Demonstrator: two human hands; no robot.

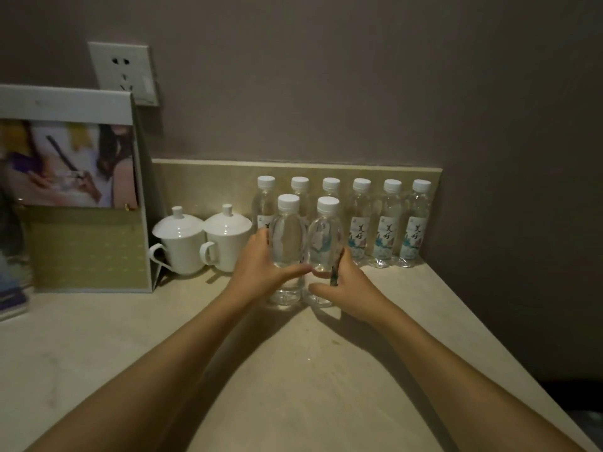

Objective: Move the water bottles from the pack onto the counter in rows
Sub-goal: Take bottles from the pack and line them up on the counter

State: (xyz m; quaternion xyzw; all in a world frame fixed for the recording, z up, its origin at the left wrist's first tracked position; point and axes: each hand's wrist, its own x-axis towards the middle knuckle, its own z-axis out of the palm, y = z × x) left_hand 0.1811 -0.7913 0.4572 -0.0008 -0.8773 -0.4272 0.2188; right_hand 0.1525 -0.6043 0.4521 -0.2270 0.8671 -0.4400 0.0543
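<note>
Several clear water bottles with white caps stand in a back row [386,220] against the low tiled backsplash. In front of that row stand two more bottles side by side on the beige counter [293,370]. My left hand [261,269] is wrapped around the left front bottle [287,236], thumb across its lower front. My right hand [349,285] grips the right front bottle [326,236] from its right side. Both bottles are upright with their bases on the counter. The pack is not in view.
Two white lidded cups [182,243] [228,236] stand left of the bottles. A tall picture stand [78,190] and a stack of booklets [13,295] fill the far left. A wall socket [122,71] is above. The counter's right edge [483,321] runs diagonally.
</note>
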